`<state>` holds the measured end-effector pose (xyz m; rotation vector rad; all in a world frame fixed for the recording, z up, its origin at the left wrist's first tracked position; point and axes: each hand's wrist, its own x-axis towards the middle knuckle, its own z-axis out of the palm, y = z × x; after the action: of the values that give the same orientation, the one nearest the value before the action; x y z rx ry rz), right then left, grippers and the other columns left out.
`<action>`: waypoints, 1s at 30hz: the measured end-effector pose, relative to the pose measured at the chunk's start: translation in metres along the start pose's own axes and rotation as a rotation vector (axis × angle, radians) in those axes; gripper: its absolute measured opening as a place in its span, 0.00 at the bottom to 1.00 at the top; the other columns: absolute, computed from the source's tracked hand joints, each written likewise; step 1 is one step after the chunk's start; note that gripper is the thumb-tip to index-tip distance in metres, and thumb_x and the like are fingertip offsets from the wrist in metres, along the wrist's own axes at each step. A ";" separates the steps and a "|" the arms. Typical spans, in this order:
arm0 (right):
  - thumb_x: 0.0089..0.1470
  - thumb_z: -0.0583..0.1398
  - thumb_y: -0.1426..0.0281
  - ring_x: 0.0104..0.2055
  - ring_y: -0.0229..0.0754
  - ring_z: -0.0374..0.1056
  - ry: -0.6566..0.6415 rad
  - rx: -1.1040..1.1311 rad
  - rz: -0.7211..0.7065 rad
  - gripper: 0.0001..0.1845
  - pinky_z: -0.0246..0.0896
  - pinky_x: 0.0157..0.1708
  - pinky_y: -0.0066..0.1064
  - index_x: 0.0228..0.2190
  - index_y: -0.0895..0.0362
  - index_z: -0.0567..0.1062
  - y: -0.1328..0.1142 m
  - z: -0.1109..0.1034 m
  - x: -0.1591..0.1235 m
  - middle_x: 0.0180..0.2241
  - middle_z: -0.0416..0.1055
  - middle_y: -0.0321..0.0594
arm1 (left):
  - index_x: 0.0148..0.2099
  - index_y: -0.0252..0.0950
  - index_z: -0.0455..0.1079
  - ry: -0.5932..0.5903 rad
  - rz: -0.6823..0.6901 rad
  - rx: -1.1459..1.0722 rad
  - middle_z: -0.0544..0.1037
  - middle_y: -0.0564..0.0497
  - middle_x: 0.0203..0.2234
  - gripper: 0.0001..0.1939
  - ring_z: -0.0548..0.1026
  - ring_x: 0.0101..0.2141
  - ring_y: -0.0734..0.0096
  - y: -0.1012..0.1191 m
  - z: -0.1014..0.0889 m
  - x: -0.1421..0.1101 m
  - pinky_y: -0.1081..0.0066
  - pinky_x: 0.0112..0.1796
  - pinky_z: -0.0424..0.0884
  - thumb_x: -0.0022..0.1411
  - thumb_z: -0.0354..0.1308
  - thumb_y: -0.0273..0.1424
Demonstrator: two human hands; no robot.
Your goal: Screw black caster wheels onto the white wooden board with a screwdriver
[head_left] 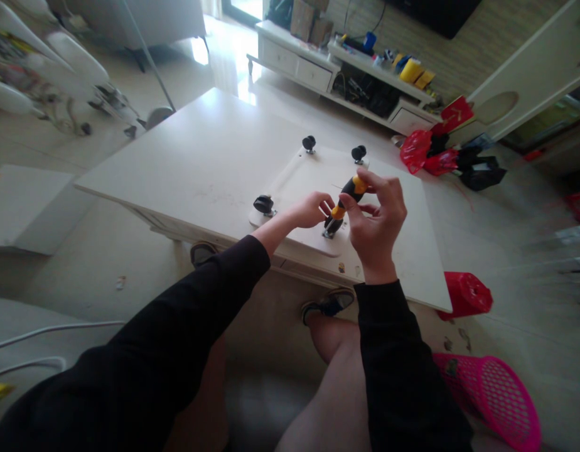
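My right hand (378, 216) grips a black and yellow screwdriver (350, 191) by its handle. The screwdriver is tilted, its shaft running down to the metal mount of a black caster wheel (332, 225) at the near right corner of a white panel (294, 235). My left hand (313, 210) reaches in from the left, its curled fingers at that caster wheel; their tips are partly hidden. Three more casters stand upright on the panel's other corners: one at the near left (263, 204), one at the far left (309, 144) and one at the far right (359, 153).
The panel lies on a white table (177, 150). Small pieces (341, 268) lie near its front edge. A red container (466, 294) and a pink mesh basket (501, 389) stand at the right. Red and black bags (440, 157) and a white TV cabinet (313, 72) are farther back.
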<state>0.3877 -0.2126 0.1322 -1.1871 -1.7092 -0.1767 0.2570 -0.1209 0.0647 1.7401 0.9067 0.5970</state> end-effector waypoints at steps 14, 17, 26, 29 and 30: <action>0.60 0.56 0.73 0.56 0.47 0.76 -0.166 0.130 0.084 0.29 0.82 0.41 0.39 0.61 0.43 0.69 0.005 0.000 0.002 0.58 0.76 0.40 | 0.49 0.32 0.79 -0.184 0.331 -0.203 0.84 0.42 0.45 0.18 0.81 0.48 0.62 0.018 -0.031 -0.019 0.60 0.52 0.76 0.54 0.64 0.19; 0.59 0.56 0.74 0.58 0.48 0.75 -0.155 0.138 0.068 0.29 0.81 0.48 0.45 0.60 0.43 0.70 0.006 -0.001 0.002 0.59 0.76 0.40 | 0.46 0.31 0.78 -0.201 0.351 -0.288 0.84 0.44 0.41 0.12 0.81 0.44 0.64 0.020 -0.027 -0.023 0.63 0.47 0.77 0.58 0.66 0.25; 0.59 0.66 0.64 0.47 0.41 0.76 -0.022 0.197 0.053 0.23 0.79 0.40 0.35 0.56 0.43 0.76 0.011 0.007 0.001 0.46 0.78 0.36 | 0.37 0.32 0.71 -0.007 0.278 -0.315 0.79 0.51 0.31 0.15 0.79 0.34 0.70 0.013 -0.012 -0.017 0.67 0.36 0.76 0.51 0.74 0.23; 0.63 0.61 0.67 0.51 0.43 0.77 -0.077 0.171 0.058 0.24 0.80 0.46 0.39 0.59 0.43 0.73 0.008 0.007 0.001 0.52 0.79 0.37 | 0.43 0.32 0.73 -0.021 0.312 -0.345 0.81 0.47 0.38 0.17 0.79 0.36 0.70 0.019 -0.015 -0.021 0.66 0.40 0.77 0.52 0.73 0.25; 0.64 0.59 0.68 0.53 0.44 0.77 -0.087 0.160 0.065 0.24 0.80 0.47 0.40 0.60 0.42 0.72 0.007 0.007 0.001 0.54 0.78 0.38 | 0.44 0.32 0.74 -0.043 0.327 -0.357 0.81 0.46 0.40 0.16 0.80 0.38 0.69 0.021 -0.016 -0.022 0.65 0.42 0.78 0.54 0.73 0.26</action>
<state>0.3889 -0.2040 0.1272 -1.1437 -1.7233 0.0512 0.2379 -0.1338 0.0909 1.5744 0.4509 0.8738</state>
